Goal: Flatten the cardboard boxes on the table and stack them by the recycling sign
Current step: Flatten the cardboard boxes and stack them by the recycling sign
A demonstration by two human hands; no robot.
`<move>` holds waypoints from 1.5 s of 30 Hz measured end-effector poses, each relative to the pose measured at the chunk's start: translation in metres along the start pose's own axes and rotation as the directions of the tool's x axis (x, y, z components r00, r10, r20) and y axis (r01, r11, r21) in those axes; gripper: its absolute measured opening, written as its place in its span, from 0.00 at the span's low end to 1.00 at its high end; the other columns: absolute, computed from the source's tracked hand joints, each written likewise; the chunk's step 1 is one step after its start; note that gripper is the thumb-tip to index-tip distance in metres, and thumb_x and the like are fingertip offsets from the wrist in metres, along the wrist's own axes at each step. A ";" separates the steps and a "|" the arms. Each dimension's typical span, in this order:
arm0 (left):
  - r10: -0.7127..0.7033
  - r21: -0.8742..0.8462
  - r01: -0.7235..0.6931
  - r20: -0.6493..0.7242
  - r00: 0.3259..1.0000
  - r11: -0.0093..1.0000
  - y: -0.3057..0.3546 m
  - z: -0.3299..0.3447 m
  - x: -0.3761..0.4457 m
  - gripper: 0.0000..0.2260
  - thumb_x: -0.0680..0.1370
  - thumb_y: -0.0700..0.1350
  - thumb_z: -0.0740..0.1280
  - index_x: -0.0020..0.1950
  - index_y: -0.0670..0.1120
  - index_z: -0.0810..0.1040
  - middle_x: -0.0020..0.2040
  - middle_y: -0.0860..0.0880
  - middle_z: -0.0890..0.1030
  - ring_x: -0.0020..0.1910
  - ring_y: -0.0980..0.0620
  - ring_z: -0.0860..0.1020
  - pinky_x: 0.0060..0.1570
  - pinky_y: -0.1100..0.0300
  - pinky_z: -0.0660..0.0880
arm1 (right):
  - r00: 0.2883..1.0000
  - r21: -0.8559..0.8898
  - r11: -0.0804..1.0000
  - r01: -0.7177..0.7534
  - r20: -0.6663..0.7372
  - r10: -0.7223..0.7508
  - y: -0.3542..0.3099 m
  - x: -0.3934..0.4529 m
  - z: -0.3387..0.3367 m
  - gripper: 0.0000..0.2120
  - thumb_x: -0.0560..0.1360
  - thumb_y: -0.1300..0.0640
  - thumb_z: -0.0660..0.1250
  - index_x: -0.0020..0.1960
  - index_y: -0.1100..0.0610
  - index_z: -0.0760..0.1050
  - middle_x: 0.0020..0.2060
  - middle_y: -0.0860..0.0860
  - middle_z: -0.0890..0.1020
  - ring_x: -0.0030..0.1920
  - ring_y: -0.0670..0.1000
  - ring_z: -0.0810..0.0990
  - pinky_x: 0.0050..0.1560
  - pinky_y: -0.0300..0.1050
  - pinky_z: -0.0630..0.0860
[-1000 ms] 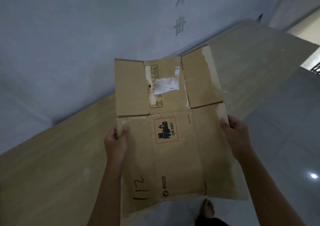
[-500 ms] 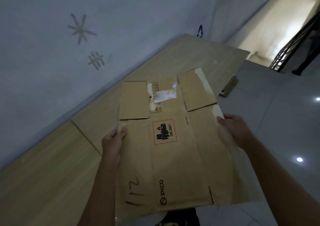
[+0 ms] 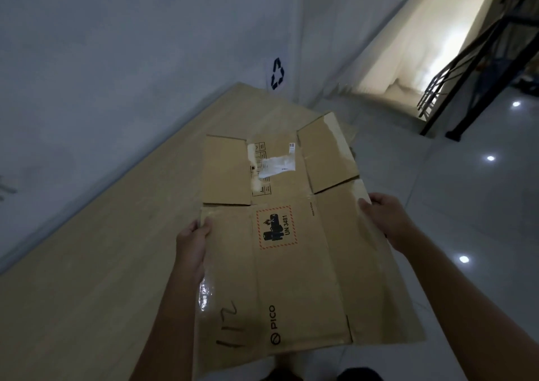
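Gripping flat box [image 3: 294,264] w/ both hands, nr recycling sign [image 3: 277,74]

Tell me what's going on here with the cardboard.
A person is carrying a flattened cardboard box with both hands: the left hand grips its left edge and the right hand grips its right edge. The box is held flat over the edge of a long wooden table. A recycling sign is on the wall at the table's far end, so the box has not been set down there yet.
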State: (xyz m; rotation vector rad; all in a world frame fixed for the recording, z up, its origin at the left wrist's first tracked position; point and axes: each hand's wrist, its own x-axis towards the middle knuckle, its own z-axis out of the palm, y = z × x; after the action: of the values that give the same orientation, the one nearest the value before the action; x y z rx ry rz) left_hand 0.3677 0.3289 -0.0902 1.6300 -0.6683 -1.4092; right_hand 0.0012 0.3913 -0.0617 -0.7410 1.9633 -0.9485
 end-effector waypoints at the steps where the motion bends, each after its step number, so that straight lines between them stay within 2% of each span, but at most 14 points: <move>1: -0.001 -0.006 0.001 -0.006 1.000 1.000 0.005 0.025 0.004 0.03 0.79 0.39 0.69 0.49 0.44 0.83 0.36 0.50 0.85 0.33 0.56 0.82 0.35 0.61 0.79 | 1.000 -0.019 1.000 0.005 -0.014 -0.005 -0.002 0.020 -0.013 0.10 0.79 0.56 0.66 0.55 0.59 0.81 0.45 0.54 0.85 0.47 0.56 0.84 0.53 0.57 0.81; 5: -0.012 0.001 0.012 -0.026 1.000 1.000 0.014 0.137 0.039 0.06 0.78 0.39 0.70 0.43 0.47 0.84 0.39 0.48 0.86 0.39 0.50 0.83 0.41 0.56 0.79 | 0.998 -0.073 0.997 0.038 -0.042 -0.041 -0.015 0.118 -0.072 0.10 0.80 0.56 0.64 0.55 0.58 0.81 0.45 0.53 0.84 0.46 0.55 0.83 0.52 0.52 0.80; 11: 0.090 0.041 -0.085 -0.122 0.988 0.995 0.035 0.316 0.076 0.05 0.78 0.42 0.71 0.43 0.48 0.83 0.39 0.51 0.83 0.36 0.55 0.79 0.33 0.65 0.75 | 0.992 -0.113 0.986 0.123 -0.021 -0.127 -0.044 0.283 -0.168 0.10 0.79 0.55 0.65 0.54 0.59 0.82 0.44 0.54 0.85 0.46 0.56 0.83 0.55 0.56 0.80; 14: 0.081 0.048 -0.074 -0.170 0.982 0.996 0.044 0.391 0.091 0.08 0.77 0.42 0.71 0.38 0.46 0.82 0.35 0.50 0.80 0.37 0.52 0.75 0.36 0.61 0.71 | 0.987 -0.143 0.977 0.158 0.015 -0.158 -0.064 0.354 -0.214 0.07 0.80 0.58 0.64 0.50 0.57 0.81 0.40 0.54 0.83 0.43 0.57 0.82 0.52 0.55 0.79; 18: 0.078 0.052 -0.068 -0.212 0.974 0.996 0.063 0.477 0.132 0.05 0.78 0.42 0.71 0.47 0.42 0.85 0.39 0.49 0.83 0.38 0.53 0.78 0.37 0.62 0.73 | 0.983 -0.180 0.967 0.180 0.069 -0.170 -0.101 0.459 -0.244 0.07 0.80 0.60 0.63 0.49 0.59 0.79 0.42 0.57 0.83 0.42 0.59 0.81 0.50 0.56 0.79; 20: 0.070 0.031 -0.064 -0.252 0.965 0.997 0.071 0.512 0.155 0.04 0.78 0.42 0.71 0.48 0.44 0.84 0.40 0.49 0.83 0.38 0.54 0.78 0.36 0.63 0.74 | 0.977 -0.190 0.962 0.198 0.122 -0.176 -0.117 0.513 -0.249 0.07 0.80 0.61 0.63 0.47 0.58 0.79 0.41 0.58 0.83 0.41 0.59 0.81 0.47 0.56 0.79; 23: 0.053 0.006 -0.053 -0.298 0.953 0.999 0.084 0.555 0.198 0.07 0.78 0.42 0.71 0.41 0.48 0.83 0.39 0.49 0.82 0.37 0.53 0.77 0.36 0.61 0.73 | 0.966 -0.185 0.955 0.231 0.160 -0.203 -0.149 0.586 -0.248 0.08 0.80 0.63 0.63 0.50 0.63 0.80 0.39 0.58 0.82 0.36 0.56 0.79 0.41 0.50 0.76; 27: 0.034 -0.014 -0.041 -0.326 0.945 0.999 0.106 0.610 0.266 0.04 0.77 0.44 0.72 0.48 0.45 0.85 0.43 0.50 0.85 0.40 0.54 0.80 0.44 0.60 0.74 | 0.958 -0.207 0.942 0.266 0.164 -0.234 -0.198 0.664 -0.246 0.08 0.80 0.64 0.62 0.50 0.62 0.80 0.39 0.57 0.82 0.27 0.44 0.78 0.30 0.37 0.74; 30: 0.023 0.002 -0.024 -0.322 0.947 1.000 0.124 0.652 0.307 0.11 0.79 0.44 0.70 0.37 0.50 0.78 0.36 0.54 0.77 0.35 0.57 0.73 0.42 0.58 0.70 | 0.953 -0.245 0.925 0.290 0.161 -0.256 -0.236 0.714 -0.249 0.08 0.80 0.64 0.62 0.51 0.65 0.80 0.42 0.58 0.81 0.30 0.47 0.77 0.28 0.35 0.72; 32: 0.007 0.040 0.005 -0.292 0.956 0.999 0.135 0.674 0.334 0.13 0.80 0.47 0.68 0.36 0.52 0.75 0.36 0.55 0.74 0.37 0.55 0.72 0.47 0.57 0.69 | 0.950 -0.244 0.922 0.300 0.162 -0.266 -0.257 0.747 -0.246 0.08 0.81 0.64 0.63 0.54 0.64 0.80 0.43 0.57 0.81 0.35 0.51 0.77 0.27 0.33 0.72; 36: -0.029 0.105 0.076 -0.391 0.920 0.992 0.144 0.693 0.385 0.06 0.80 0.49 0.69 0.44 0.49 0.80 0.38 0.55 0.76 0.39 0.55 0.74 0.50 0.58 0.70 | 0.920 -0.281 0.894 0.348 0.283 -0.269 -0.279 0.819 -0.216 0.07 0.80 0.63 0.64 0.48 0.64 0.80 0.39 0.56 0.80 0.38 0.52 0.76 0.32 0.37 0.71; 39: -0.069 0.111 0.138 -0.477 0.876 0.984 0.135 0.698 0.418 0.12 0.80 0.49 0.69 0.37 0.48 0.78 0.34 0.52 0.77 0.41 0.47 0.77 0.45 0.55 0.73 | 0.891 -0.360 0.845 0.397 0.371 -0.261 -0.286 0.874 -0.174 0.13 0.79 0.62 0.65 0.35 0.57 0.74 0.28 0.51 0.69 0.30 0.49 0.66 0.35 0.42 0.63; 42: -0.104 0.095 0.186 -0.551 0.828 0.978 0.120 0.703 0.438 0.16 0.81 0.50 0.67 0.33 0.51 0.74 0.30 0.51 0.74 0.32 0.51 0.72 0.34 0.59 0.68 | 0.863 -0.378 0.821 0.428 0.440 -0.247 -0.285 0.924 -0.130 0.12 0.78 0.60 0.66 0.36 0.62 0.75 0.30 0.52 0.68 0.32 0.50 0.65 0.38 0.43 0.62; 45: -0.153 0.064 0.250 -0.637 0.755 0.966 0.091 0.712 0.462 0.14 0.81 0.49 0.66 0.36 0.49 0.77 0.33 0.48 0.75 0.33 0.51 0.72 0.39 0.57 0.68 | 0.830 -0.402 0.808 0.431 0.529 -0.180 -0.268 0.972 -0.084 0.08 0.77 0.59 0.67 0.42 0.61 0.81 0.31 0.52 0.75 0.31 0.49 0.70 0.39 0.42 0.67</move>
State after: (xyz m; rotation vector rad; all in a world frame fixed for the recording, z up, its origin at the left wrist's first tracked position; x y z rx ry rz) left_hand -0.2066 -0.2840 -0.2435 2.1893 -0.1996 -0.8590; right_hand -0.5122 -0.4685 -0.2092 -1.4938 1.6734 -0.3486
